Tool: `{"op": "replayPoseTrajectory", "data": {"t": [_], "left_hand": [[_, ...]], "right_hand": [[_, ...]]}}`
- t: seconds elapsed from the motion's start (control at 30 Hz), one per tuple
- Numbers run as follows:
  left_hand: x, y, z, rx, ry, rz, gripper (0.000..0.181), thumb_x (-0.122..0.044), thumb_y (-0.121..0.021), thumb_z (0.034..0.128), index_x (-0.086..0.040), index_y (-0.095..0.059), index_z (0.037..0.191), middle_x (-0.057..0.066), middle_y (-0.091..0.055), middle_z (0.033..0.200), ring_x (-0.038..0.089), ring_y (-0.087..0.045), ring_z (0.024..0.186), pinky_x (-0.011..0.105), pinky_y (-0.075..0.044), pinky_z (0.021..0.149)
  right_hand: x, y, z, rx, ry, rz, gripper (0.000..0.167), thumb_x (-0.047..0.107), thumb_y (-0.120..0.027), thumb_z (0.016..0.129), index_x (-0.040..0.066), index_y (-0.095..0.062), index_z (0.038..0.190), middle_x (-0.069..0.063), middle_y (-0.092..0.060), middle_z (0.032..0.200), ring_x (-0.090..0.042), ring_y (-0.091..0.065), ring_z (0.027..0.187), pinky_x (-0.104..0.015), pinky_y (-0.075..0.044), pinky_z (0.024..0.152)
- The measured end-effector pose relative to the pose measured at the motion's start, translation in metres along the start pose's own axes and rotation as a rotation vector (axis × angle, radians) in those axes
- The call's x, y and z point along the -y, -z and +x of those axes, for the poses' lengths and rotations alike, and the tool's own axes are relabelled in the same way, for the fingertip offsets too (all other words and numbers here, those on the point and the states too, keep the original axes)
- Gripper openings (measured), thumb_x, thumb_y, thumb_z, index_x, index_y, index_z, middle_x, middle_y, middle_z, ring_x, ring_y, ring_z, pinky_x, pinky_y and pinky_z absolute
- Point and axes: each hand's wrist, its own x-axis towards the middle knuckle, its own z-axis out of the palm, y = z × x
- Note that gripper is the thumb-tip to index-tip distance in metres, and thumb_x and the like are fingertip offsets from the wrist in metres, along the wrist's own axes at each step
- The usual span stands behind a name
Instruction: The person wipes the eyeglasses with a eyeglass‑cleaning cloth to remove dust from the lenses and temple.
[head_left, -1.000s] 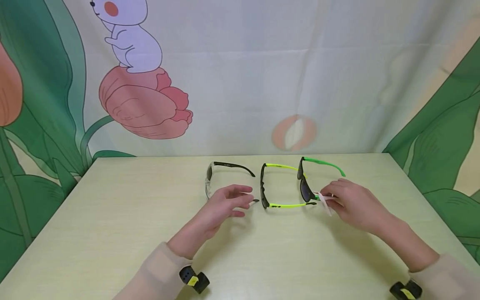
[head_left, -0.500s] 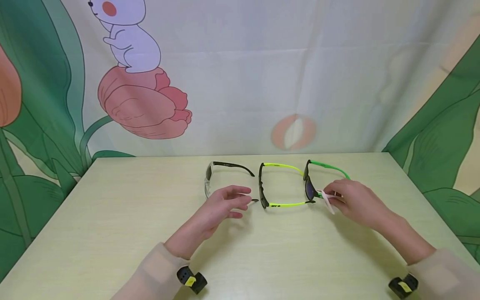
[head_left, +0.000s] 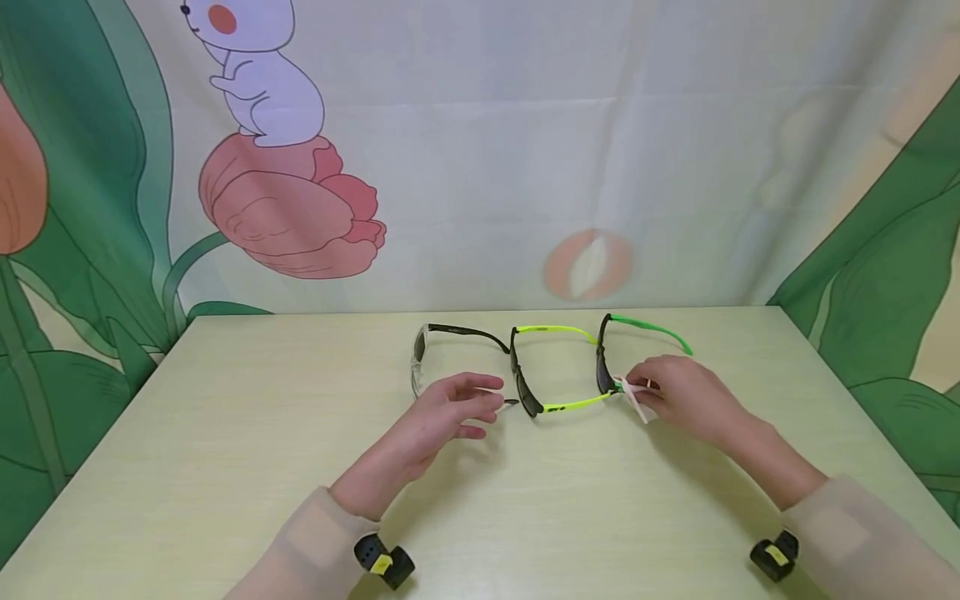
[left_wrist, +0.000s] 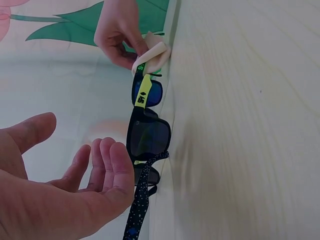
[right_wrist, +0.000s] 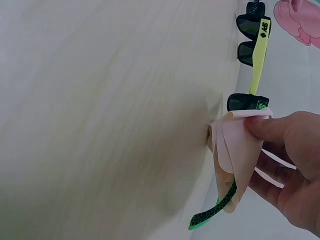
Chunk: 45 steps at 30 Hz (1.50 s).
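My right hand pinches a pale pink cloth folded round the near temple of the green-armed sunglasses. That temple's curved tip pokes out of the cloth in the right wrist view. Left of this pair stand the yellow-armed sunglasses, their temple ends reaching the green pair's front. Farther left is a third pair, sunglasses with a clear frame and black arms. In front of it hovers my left hand, fingers relaxed and apart, holding nothing; it hides part of the near arm.
All three pairs stand in a row on a pale wooden table, near its far edge. Behind it hangs a printed curtain with a rabbit and flowers. Each sleeve carries a small black wrist device.
My right hand moved slightly right, then back left with the cloth and green-armed sunglasses. The yellow-armed pair has shifted left and turned, its front now at the black arm's tip. My left hand stays put.
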Motion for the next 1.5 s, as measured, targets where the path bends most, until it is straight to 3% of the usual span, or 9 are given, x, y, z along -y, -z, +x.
{"op": "replayPoseTrajectory", "data": {"t": [0.57, 0.8, 1.1, 1.3, 1.5], "left_hand": [[0.0, 0.002, 0.001, 0.003, -0.007, 0.006, 0.041, -0.017, -0.067, 0.0993, 0.0, -0.059, 0.135, 0.021, -0.061, 0.13, 0.04, -0.06, 0.114, 0.047, -0.053, 0.097], [0.0, 0.003, 0.0, -0.004, -0.004, 0.013, 0.04, -0.017, -0.067, 0.0993, 0.0, -0.059, 0.135, 0.021, -0.061, 0.129, 0.041, -0.059, 0.115, 0.044, -0.054, 0.095], [0.001, 0.007, -0.007, 0.027, -0.036, 0.081, 0.039, -0.018, -0.067, 0.1003, 0.0, -0.06, 0.134, 0.016, -0.064, 0.122, 0.04, -0.059, 0.114, 0.047, -0.053, 0.097], [0.001, 0.013, -0.011, 0.047, -0.057, 0.135, 0.04, -0.021, -0.067, 0.1006, -0.001, -0.06, 0.135, 0.019, -0.062, 0.126, 0.04, -0.058, 0.116, 0.047, -0.052, 0.098], [0.003, 0.021, -0.015, 0.023, -0.052, 0.146, 0.039, -0.019, -0.065, 0.1014, 0.0, -0.06, 0.135, 0.02, -0.061, 0.129, 0.039, -0.058, 0.115, 0.046, -0.052, 0.098]], "right_hand": [[-0.007, -0.006, 0.004, -0.049, -0.057, 0.058, 0.02, -0.002, -0.078, 0.088, 0.001, -0.079, 0.107, -0.004, -0.075, 0.093, -0.02, -0.069, 0.083, -0.038, -0.058, 0.072], [-0.01, 0.003, -0.001, -0.096, -0.08, 0.082, 0.02, -0.002, -0.078, 0.089, 0.001, -0.079, 0.109, -0.009, -0.076, 0.098, -0.025, -0.071, 0.086, -0.043, -0.061, 0.074], [-0.01, 0.022, -0.017, -0.192, -0.08, 0.058, 0.021, 0.002, -0.079, 0.089, 0.003, -0.078, 0.11, -0.005, -0.075, 0.095, -0.02, -0.069, 0.08, -0.043, -0.06, 0.071], [-0.013, 0.032, -0.035, -0.169, -0.092, 0.037, 0.021, 0.002, -0.08, 0.089, 0.001, -0.078, 0.109, -0.006, -0.075, 0.095, -0.021, -0.068, 0.079, -0.046, -0.061, 0.07], [-0.019, 0.036, -0.052, -0.123, -0.082, -0.018, 0.018, -0.001, -0.08, 0.086, 0.0, -0.078, 0.104, -0.003, -0.073, 0.089, -0.018, -0.066, 0.077, -0.04, -0.058, 0.067]]}}
